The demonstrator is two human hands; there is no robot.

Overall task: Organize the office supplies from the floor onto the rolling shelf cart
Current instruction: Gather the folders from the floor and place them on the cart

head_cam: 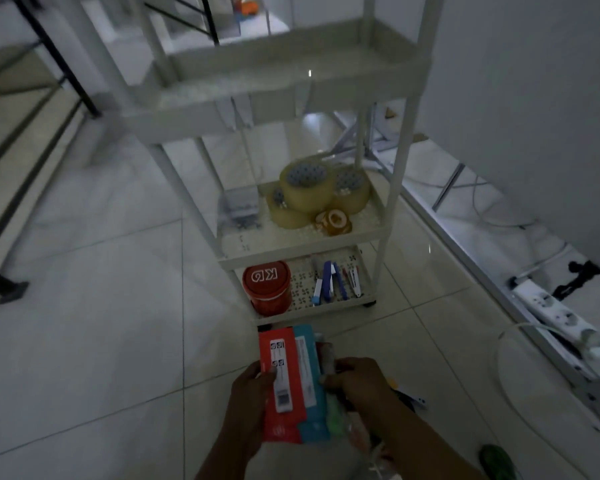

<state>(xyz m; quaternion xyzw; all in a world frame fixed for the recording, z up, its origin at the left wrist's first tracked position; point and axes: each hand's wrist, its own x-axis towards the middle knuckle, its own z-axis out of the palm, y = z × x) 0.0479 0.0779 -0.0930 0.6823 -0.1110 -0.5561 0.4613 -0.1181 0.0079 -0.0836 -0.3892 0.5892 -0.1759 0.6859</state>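
While both hands work together in front of the cart point(388, 233), the left hand point(248, 407) is clamped around a fanned stack of flat packets, a red packet point(281, 382) on top and a blue packet point(310, 379) just to its right. The right hand point(357, 379) pinches the stack's far edge, apparently to square it before shelving. Beyond the fingertips, the bottom shelf holds a red tub point(267, 287) and, to the tub's right, a row of pens point(336, 280). One shelf higher sit several tape rolls point(312, 194), piled together with a small roll in front. Like appears grouped with like, so the packets probably belong on a free tier; the upper shelf looks bare. To the right of the right wrist, a few items lie on the floor, too blurred to identify.
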